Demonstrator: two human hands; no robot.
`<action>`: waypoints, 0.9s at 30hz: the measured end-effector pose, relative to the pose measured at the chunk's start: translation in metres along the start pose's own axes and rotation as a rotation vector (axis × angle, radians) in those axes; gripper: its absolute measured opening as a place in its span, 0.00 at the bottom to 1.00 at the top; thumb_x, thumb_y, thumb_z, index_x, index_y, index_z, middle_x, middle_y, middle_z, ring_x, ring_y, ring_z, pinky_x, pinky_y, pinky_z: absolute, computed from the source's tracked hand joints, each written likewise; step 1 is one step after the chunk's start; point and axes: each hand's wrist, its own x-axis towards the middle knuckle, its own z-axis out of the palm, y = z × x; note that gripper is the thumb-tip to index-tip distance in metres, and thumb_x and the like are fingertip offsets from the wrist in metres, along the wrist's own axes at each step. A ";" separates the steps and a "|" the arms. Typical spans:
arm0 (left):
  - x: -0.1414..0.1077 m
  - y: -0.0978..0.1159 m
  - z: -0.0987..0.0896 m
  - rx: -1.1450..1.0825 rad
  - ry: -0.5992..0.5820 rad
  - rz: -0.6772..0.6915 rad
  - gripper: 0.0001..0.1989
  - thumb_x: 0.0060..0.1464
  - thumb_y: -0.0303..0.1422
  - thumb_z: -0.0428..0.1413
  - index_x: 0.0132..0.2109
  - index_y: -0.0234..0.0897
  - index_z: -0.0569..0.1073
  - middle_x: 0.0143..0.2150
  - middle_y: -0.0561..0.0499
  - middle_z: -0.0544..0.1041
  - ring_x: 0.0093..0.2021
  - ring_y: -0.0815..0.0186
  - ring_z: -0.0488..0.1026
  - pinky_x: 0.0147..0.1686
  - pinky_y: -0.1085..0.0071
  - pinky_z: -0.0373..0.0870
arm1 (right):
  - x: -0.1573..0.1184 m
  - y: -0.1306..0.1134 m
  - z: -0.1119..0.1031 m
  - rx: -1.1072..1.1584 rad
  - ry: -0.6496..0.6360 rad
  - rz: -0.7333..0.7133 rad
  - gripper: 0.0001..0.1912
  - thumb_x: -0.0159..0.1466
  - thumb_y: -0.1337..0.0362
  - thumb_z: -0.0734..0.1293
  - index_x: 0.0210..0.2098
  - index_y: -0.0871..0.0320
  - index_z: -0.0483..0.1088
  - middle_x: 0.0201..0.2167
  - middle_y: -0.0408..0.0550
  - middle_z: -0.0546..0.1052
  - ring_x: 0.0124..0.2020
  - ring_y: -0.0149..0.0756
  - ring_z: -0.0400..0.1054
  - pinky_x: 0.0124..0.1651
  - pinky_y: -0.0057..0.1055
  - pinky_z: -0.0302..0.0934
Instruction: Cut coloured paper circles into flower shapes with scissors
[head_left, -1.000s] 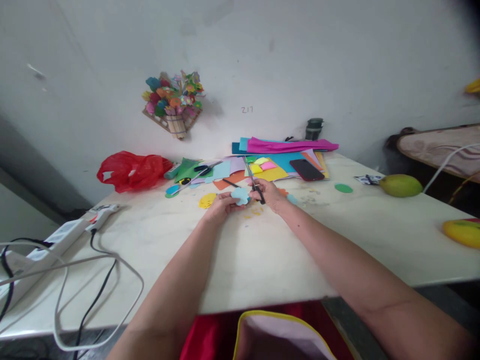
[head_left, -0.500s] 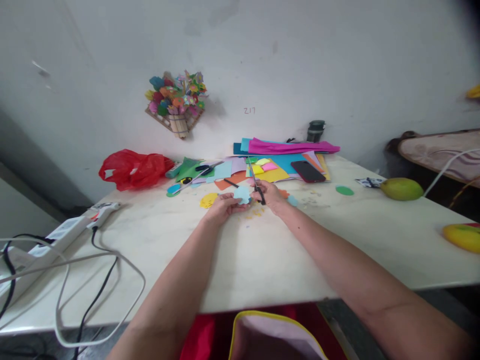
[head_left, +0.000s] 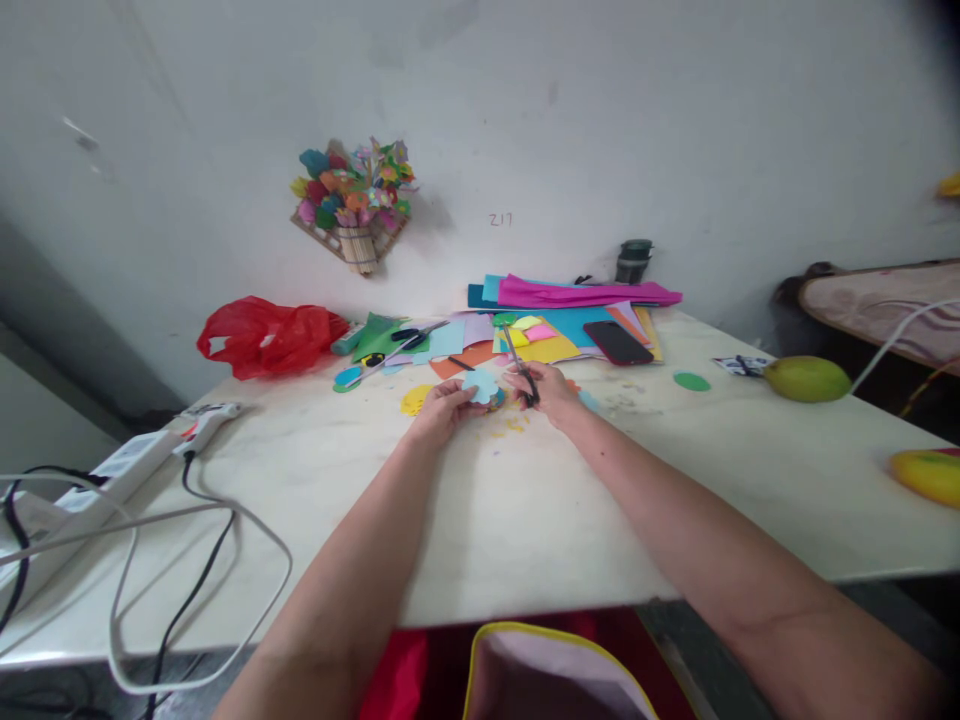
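The person's left hand (head_left: pixel 444 408) pinches a scalloped light-blue paper cutout (head_left: pixel 479 386) by its near edge, probably so its rim stays exposed. The right hand (head_left: pixel 551 390) grips black-handled scissors (head_left: pixel 529 388), blades pointing away, which likely leaves them free to swing. Yellow paper cutouts (head_left: pixel 416 400) lie just beside the left hand; beyond the right, coloured sheets and a smartphone (head_left: pixel 618 342) crowd the far side, limiting blade room.

The wall (head_left: pixel 525 120) at the far side is pale grey, with a number written on it. The light is soft. Near it stands a whitish table (head_left: pixel 540 520), and below its left end the floor (head_left: pixel 82 690) looks grey.
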 end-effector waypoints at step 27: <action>-0.002 0.002 0.003 0.170 -0.040 -0.079 0.13 0.36 0.32 0.66 0.27 0.30 0.72 0.27 0.49 0.76 0.25 0.68 0.73 0.30 0.71 0.71 | 0.000 0.000 0.001 0.011 -0.093 -0.056 0.18 0.43 0.69 0.69 0.35 0.59 0.66 0.17 0.36 0.68 0.18 0.27 0.64 0.23 0.25 0.57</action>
